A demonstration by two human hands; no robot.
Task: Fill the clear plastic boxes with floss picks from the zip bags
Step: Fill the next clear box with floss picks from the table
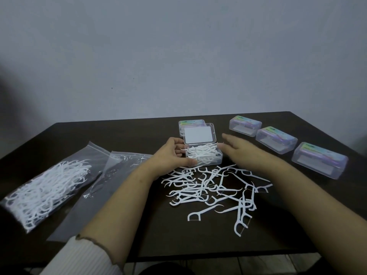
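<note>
An open clear plastic box (215, 160) full of white floss picks stands mid-table, its lid (199, 133) raised behind it. My left hand (171, 153) holds the box's left end, thumb at the near side and fingers curled at the far side. Just right of the box, my right hand (241, 149) hovers with fingers stretched out flat, holding nothing. A loose pile of floss picks (214, 191) lies on the table in front of the box. On the left lie a zip bag (45, 187) full of picks and an almost empty zip bag (111, 175).
Three closed clear boxes with coloured labels sit in a row at the right: the far box (245, 126), the middle box (276, 139) and the near box (319, 163). Another closed box (181, 127) stands behind the open one. The dark table's front edge (218, 255) is near me; a grey wall stands behind.
</note>
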